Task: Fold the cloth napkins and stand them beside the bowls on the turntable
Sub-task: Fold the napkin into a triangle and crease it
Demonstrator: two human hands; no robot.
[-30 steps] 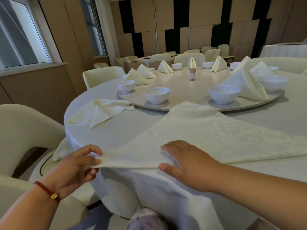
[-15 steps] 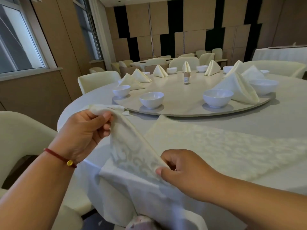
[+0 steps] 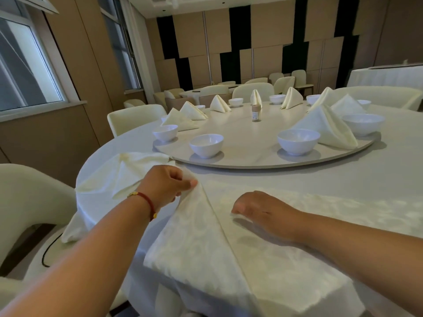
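Lower centre of the frame: a patterned cloth napkin [image 3: 229, 243] lies on the round table [image 3: 343, 179], its near edge hanging over the table's rim. The left hand [image 3: 167, 186] pinches a folded-over corner between thumb and forefinger. The right hand [image 3: 263, 211] rests on the napkin just right of the fold line; its fingers curl down, and whether they grip cannot be told. Upper centre: the turntable [image 3: 251, 138] carries white bowls [image 3: 206, 145] and standing folded napkins [image 3: 327, 129]. Another napkin [image 3: 119, 175] lies at left.
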